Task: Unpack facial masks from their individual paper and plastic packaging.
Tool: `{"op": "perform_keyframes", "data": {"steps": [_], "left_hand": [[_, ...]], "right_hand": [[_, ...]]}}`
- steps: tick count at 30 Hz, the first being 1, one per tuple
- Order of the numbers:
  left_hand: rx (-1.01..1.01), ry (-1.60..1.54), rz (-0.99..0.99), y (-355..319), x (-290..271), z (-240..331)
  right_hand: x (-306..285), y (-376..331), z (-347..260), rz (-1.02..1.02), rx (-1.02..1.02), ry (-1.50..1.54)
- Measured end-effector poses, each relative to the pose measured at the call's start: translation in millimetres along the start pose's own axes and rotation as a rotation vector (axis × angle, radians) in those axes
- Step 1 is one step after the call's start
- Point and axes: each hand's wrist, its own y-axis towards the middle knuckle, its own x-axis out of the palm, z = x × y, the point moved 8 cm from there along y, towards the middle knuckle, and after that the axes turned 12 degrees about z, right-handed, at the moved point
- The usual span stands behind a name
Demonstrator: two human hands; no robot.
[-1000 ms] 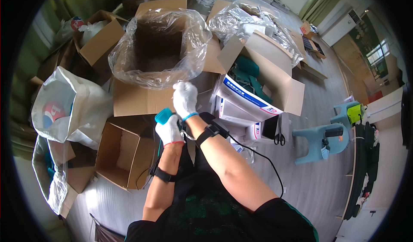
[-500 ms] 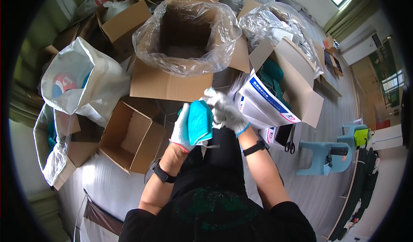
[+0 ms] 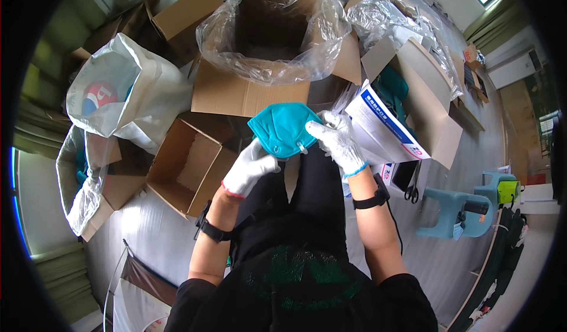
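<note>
Both my hands wear white knit gloves, and between them is a teal face mask (image 3: 283, 129), opened out with its broad face up. My left hand (image 3: 251, 169) grips its lower left edge, with some fingers hidden beneath. At the right edge my right hand (image 3: 338, 140) pinches it between thumb and fingers. A small pale tab sticks out at the mask's lower right. Close to my right hand stands an open white and blue printed box (image 3: 384, 119), holding more teal masks (image 3: 391, 90).
Ahead is a large carton (image 3: 251, 93) lined with clear plastic (image 3: 215, 40). To the left stand a white sack (image 3: 156, 93) and a small open carton (image 3: 209, 181). Scissors (image 3: 412, 191) and a blue stool (image 3: 440, 211) are at the right.
The mask has gone from folded upright in my left hand to spread flat between both hands. My right hand has come onto its right edge. The whole view has shifted slightly.
</note>
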Motion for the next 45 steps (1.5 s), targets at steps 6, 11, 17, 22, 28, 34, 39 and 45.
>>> {"op": "perform_keyframes", "data": {"steps": [6,11,17,22,28,34,39,45], "left_hand": [[0.156,-0.188,0.59,33,-15,-4],[0.403,-0.126,0.759,31,-20,24],[0.526,0.116,0.52,28,16,30],[0.679,0.509,0.499,32,40,-3],[0.357,0.504,0.425,13,20,-42],[0.348,0.623,0.494,-56,21,-16],[0.438,-0.097,0.949,-62,-129,75],[0.768,-0.029,1.234,-60,-277,233]], "right_hand": [[38,-11,5,-0.104,0.181,0.488],[66,-55,24,-0.48,0.403,0.402],[67,-37,32,-0.325,0.771,1.174],[67,39,56,0.003,0.732,1.428],[65,51,90,0.338,-0.182,-0.005],[-2,54,96,0.397,-0.81,-0.83],[-84,12,152,0.378,-0.146,-0.306],[-80,-52,172,0.502,0.21,0.323]]}}
